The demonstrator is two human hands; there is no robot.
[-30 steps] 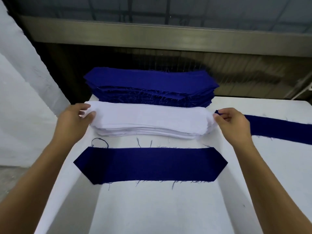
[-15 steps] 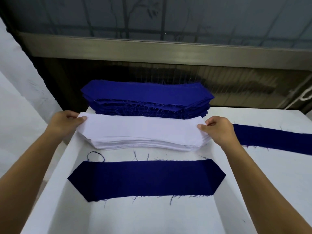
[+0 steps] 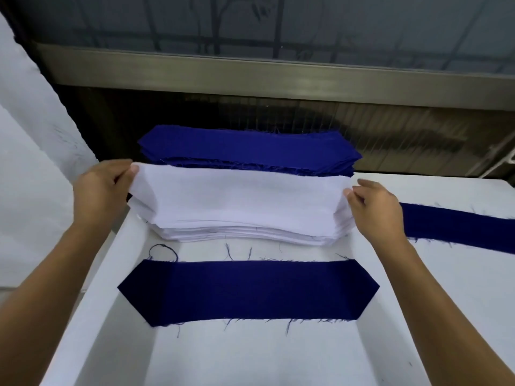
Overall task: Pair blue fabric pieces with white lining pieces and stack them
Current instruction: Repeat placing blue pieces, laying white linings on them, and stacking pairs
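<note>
1. The surface (image 3: 250,358) under both hands is white like the lining, so pale edges are hard to pick out against it; its near and left parts run out of view
2. The blue stack (image 3: 245,147) sits beyond the hands; the raised white piece hides its front edge, and its pieces cannot be counted
3. The white stack (image 3: 237,232) lies between the hands, just in front of the blue stack; its thin layers blur together, so I cannot tell whether one sheet or two is pinched
4. The single blue piece (image 3: 248,291) lies flat nearer the body than both hands, apart from the white stack; it looks soft and light, with frayed edges likely to shed
5. The white lining piece (image 3: 239,193) is tilted up off the stack, with the left hand (image 3: 103,188) pinching its left tip and the right hand (image 3: 376,210) pinching its right; it looks limp and very light, so it is best held taut by both pointed ends
6. A blue strip (image 3: 459,227) lies outside the right hand, cut off by the frame edge
7. A loose thread loop (image 3: 163,250) lies nearer the body than the left hand and could snag
</note>
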